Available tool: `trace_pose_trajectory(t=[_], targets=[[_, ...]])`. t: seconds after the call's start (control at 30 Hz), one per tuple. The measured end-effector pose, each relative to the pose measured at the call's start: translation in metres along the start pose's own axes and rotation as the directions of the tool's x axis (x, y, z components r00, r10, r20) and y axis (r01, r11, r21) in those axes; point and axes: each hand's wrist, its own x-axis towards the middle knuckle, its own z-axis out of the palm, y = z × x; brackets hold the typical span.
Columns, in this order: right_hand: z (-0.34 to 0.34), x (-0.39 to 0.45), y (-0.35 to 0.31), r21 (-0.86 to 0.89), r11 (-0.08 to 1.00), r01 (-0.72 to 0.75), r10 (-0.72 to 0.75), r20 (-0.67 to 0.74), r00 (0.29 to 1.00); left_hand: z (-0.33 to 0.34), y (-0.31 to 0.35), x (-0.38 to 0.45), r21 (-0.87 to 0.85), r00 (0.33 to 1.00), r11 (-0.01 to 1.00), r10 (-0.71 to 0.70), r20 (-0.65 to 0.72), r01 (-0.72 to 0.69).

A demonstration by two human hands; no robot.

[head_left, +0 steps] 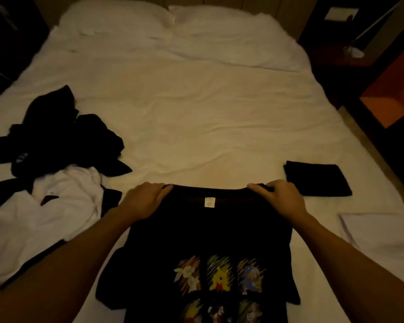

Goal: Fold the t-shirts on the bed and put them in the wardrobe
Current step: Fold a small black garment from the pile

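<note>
The left hand [147,201] and right hand [279,197] each grip a shoulder of the black cartoon-print cotton t-shirt [210,231], spread at the white-sheeted bed's [196,108] near edge. A folded black t-shirt [317,179] lies just right; a crumpled black-and-white clothes heap [56,164] lies left.

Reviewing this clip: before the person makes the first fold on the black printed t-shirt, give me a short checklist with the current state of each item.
1. Both shoulders held: left hand and right hand each grip the top edge of the black printed t-shirt. Ok.
2. Shirt lying flat, print side up: the body looks spread, but its lower part runs out of frame. Cannot tell.
3. Sleeves laid out: the left sleeve is bunched. Not ok.
4. Bare sheet on the bed beyond the collar. Ok.
5. Folded black shirt apart from the working shirt: close to the right hand, not overlapping. Ok.
6. Unfolded pile clear of the shirt: the white garment lies right beside the left arm. Cannot tell.
</note>
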Motion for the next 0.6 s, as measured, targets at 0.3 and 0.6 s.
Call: trace_pose_trajectory(t=[0.3, 0.6], targets=[[0.064, 0.130, 0.036, -0.156, 0.987, -0.035, 0.034, -0.010, 0.999, 0.035, -0.031, 0.117, 0.107, 0.999, 0.994, -0.021, -0.031, 0.024], [0.141, 0.209, 0.072, -0.299, 0.954, -0.011, 0.004, -0.024, 1.000, 0.085, -0.074, 0.197, 0.126, 1.000, 0.992, -0.023, 0.018, 0.020]])
